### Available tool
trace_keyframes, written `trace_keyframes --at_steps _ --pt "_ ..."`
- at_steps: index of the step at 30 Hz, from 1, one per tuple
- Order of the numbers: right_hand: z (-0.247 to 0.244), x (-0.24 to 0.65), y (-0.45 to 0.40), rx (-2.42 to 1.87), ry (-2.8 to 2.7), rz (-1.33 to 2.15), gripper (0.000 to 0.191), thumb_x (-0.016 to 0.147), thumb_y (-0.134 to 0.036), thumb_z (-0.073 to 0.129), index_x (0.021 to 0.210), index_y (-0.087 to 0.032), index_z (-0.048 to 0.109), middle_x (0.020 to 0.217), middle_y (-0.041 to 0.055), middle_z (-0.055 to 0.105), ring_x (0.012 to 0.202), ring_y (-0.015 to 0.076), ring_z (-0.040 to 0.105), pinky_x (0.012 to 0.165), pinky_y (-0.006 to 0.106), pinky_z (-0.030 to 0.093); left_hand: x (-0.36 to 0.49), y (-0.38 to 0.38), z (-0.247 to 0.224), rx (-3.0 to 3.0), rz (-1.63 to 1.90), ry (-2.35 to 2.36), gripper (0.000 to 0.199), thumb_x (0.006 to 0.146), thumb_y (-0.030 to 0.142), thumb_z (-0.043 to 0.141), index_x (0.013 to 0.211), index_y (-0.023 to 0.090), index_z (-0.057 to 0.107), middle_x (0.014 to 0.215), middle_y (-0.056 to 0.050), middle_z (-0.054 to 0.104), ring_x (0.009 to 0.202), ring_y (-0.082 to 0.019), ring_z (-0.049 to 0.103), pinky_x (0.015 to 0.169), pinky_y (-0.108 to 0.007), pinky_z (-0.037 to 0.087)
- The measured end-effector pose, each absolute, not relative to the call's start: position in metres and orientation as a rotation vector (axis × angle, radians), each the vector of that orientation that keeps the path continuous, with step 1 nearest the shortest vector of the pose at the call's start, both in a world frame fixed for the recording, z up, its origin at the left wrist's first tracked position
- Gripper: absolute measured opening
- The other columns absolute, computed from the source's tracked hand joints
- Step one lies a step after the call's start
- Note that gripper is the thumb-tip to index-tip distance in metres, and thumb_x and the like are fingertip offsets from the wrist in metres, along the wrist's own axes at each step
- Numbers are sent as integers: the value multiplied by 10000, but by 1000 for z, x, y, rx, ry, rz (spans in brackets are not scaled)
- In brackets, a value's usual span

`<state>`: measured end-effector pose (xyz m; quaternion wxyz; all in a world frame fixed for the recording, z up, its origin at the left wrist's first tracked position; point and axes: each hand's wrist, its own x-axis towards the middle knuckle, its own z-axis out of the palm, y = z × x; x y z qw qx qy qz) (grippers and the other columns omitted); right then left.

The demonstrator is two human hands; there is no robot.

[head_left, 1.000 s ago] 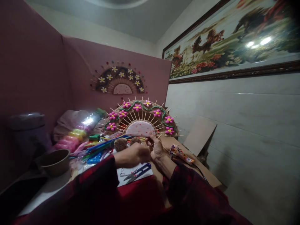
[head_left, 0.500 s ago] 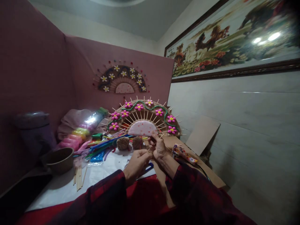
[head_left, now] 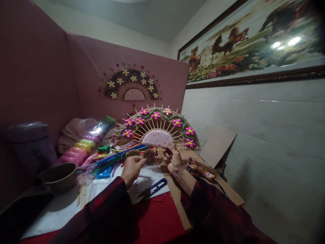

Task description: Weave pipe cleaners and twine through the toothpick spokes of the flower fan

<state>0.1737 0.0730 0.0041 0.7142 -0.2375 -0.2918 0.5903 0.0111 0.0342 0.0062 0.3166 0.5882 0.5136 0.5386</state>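
Note:
My right hand is closed on the lower edge of a fan-shaped craft piece, held upright above the table. It has a twine-wrapped arch, thin sticks fanning out, pink flowers with yellow centres, a wavy green strand and a spotted pale half-disc at its base. To the left, my left hand pinches its fingertips together in front of two brown twine balls; whatever lies between them is too small to make out. Blue-handled thread snips lie on the white sheet between my forearms.
A brown bowl and loose wooden sticks are at the left. Behind them lie coloured pipe cleaners and bagged clay. Cardboard and a flowered strip lie right. A similar fan hangs on the pink panel.
My left hand has moved left, away from my right hand, uncovering the snips. The fan piece has shifted slightly right in view, still in my right hand.

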Motion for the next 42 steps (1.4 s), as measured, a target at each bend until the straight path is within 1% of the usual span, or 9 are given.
trace_keyframes --at_steps 7,10,14,17,19,22,25,35,42 --pt "3 174 74 -520 -639 1318 283 534 -275 779 579 -154 527 456 -44 555 328 7 292 287 121 139 37 -2 -18 2964 842 926 148 794 137 506 708 189 615 592 -6 599 495 -110 494 471 -241 271" --pt "3 174 74 -523 -642 1325 286 537 -279 780 572 -147 529 458 -38 556 330 5 300 289 117 140 49 -19 -22 3312 999 610 149 818 176 514 678 186 564 630 -17 570 527 -128 482 440 -274 245" --pt "3 174 73 -527 -650 1332 298 551 -298 780 562 -143 525 453 -39 546 327 2 302 289 119 147 61 -32 -21 3424 1347 540 120 819 156 533 707 186 564 734 -45 598 699 -162 535 599 -310 404" --pt "4 174 73 -535 -656 1344 309 559 -316 780 558 -142 525 437 -44 530 320 4 299 284 127 141 64 -29 -22 3323 1522 411 54 796 171 584 772 213 607 979 -55 662 990 -212 547 888 -392 408" --pt "4 174 73 -537 -658 1350 310 560 -321 780 561 -142 526 426 -47 520 314 6 292 280 131 133 63 -24 -24 3089 1445 399 103 820 183 557 738 222 605 939 -29 680 1002 -199 564 944 -400 387" --pt "4 174 74 -530 -648 1344 293 559 -305 777 590 -148 531 451 -44 544 323 7 299 282 128 148 60 -16 -22 2454 1288 653 213 877 226 447 705 199 569 628 6 604 658 -128 583 690 -286 471" --pt "2 174 74 -531 -636 1342 291 557 -292 778 603 -153 526 474 -43 562 332 7 313 288 122 168 53 -5 -12 1788 1336 985 287 884 362 397 696 186 525 464 61 406 415 -90 406 423 -216 332" --pt "2 171 71 -563 -653 1319 313 536 -323 802 565 -149 543 460 -39 561 327 5 307 286 125 143 12 77 58 1787 1761 1620 433 769 491 556 1040 153 577 743 -69 653 717 -216 615 632 -299 425" --pt "4 168 66 -577 -685 1307 280 571 -325 793 543 -163 567 469 -29 563 345 24 309 287 157 172 18 87 75 1849 1370 2074 379 752 549 511 734 204 666 774 -122 690 743 -265 617 593 -317 362"
